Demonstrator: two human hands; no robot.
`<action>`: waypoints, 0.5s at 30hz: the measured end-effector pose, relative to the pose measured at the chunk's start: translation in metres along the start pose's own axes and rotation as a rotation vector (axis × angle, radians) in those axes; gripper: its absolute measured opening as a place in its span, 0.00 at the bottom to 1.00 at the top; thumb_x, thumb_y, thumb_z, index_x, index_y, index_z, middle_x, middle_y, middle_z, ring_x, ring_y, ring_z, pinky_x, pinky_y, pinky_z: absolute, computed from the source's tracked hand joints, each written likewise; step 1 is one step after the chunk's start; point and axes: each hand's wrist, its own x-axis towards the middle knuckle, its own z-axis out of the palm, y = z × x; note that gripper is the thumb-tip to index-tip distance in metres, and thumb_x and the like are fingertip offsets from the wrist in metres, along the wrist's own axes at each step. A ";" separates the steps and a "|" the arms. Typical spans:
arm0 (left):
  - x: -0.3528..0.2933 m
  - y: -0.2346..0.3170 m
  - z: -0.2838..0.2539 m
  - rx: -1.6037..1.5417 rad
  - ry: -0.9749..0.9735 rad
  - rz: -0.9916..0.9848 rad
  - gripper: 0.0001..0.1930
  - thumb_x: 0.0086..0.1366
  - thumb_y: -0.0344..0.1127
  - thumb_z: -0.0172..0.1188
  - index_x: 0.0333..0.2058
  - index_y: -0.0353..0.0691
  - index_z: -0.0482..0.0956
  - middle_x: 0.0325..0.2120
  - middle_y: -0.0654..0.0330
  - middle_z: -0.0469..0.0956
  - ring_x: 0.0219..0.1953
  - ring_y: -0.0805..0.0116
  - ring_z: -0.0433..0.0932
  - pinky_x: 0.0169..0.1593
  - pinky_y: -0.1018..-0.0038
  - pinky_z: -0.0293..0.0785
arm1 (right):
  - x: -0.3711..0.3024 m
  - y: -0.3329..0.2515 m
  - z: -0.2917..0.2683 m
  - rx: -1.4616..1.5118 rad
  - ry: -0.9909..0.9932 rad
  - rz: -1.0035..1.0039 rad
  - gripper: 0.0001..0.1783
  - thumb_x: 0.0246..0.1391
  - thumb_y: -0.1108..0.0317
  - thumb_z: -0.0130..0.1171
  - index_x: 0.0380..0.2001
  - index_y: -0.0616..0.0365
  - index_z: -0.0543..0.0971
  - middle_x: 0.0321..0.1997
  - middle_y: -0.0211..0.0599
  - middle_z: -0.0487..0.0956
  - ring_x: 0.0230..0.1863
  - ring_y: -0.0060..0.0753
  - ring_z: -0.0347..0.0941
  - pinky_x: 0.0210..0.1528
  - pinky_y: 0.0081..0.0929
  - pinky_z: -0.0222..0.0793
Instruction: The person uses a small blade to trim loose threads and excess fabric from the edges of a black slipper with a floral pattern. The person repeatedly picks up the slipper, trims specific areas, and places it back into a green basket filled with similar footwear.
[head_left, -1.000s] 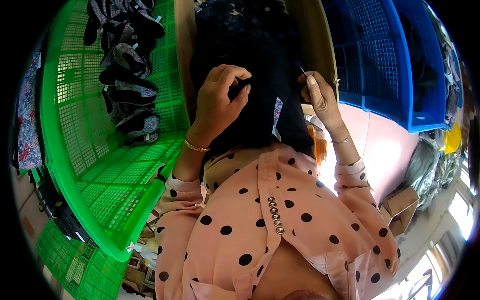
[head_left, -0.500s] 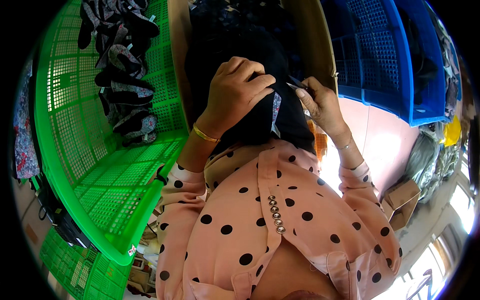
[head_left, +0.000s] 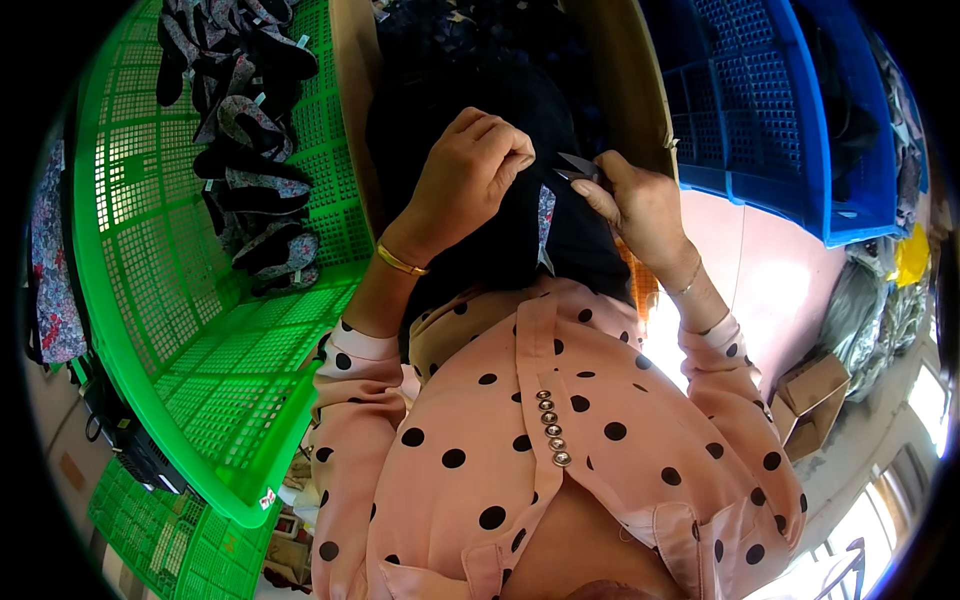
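My left hand (head_left: 478,160) is closed in a pinch over black cloth (head_left: 490,235) on my lap. Whatever its fingertips grip is hidden or lost against the dark. My right hand (head_left: 645,205) holds a pair of thread snips (head_left: 578,168), their two pointed blades spread and aimed at the left fingertips, a short gap away. Below and between the hands, a narrow piece of floral fabric (head_left: 545,222) shows against the black cloth.
On my left a green plastic crate (head_left: 215,370) holds several black-and-floral fabric pieces (head_left: 260,185). In front is a cardboard box (head_left: 650,75) with dark material inside. Blue crates (head_left: 745,105) stand to the right, with a small open carton (head_left: 812,400) and plastic bags (head_left: 855,310) farther right.
My left hand has shifted slightly left, its fingers drawn tighter together. My right hand has turned and come a little left, so the spread snip blades show more clearly.
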 end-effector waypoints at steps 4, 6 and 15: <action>-0.001 0.000 0.000 -0.031 -0.011 -0.035 0.03 0.59 0.25 0.61 0.31 0.36 0.76 0.30 0.59 0.78 0.37 0.59 0.74 0.40 0.70 0.72 | 0.004 0.000 0.003 -0.064 0.009 -0.076 0.23 0.55 0.46 0.58 0.25 0.56 0.72 0.14 0.37 0.73 0.16 0.38 0.73 0.19 0.30 0.67; -0.002 0.000 0.000 -0.037 -0.006 -0.038 0.03 0.59 0.25 0.61 0.31 0.36 0.76 0.30 0.59 0.78 0.37 0.59 0.74 0.40 0.70 0.72 | 0.005 -0.001 0.004 -0.069 0.009 -0.097 0.23 0.55 0.45 0.58 0.24 0.55 0.72 0.14 0.36 0.73 0.16 0.38 0.72 0.18 0.29 0.66; -0.004 0.001 0.003 -0.055 0.022 -0.043 0.03 0.60 0.25 0.61 0.32 0.36 0.75 0.30 0.59 0.77 0.36 0.59 0.74 0.39 0.70 0.72 | 0.014 -0.009 0.010 -0.157 0.021 -0.131 0.23 0.55 0.45 0.58 0.22 0.53 0.70 0.13 0.34 0.71 0.15 0.35 0.71 0.17 0.28 0.65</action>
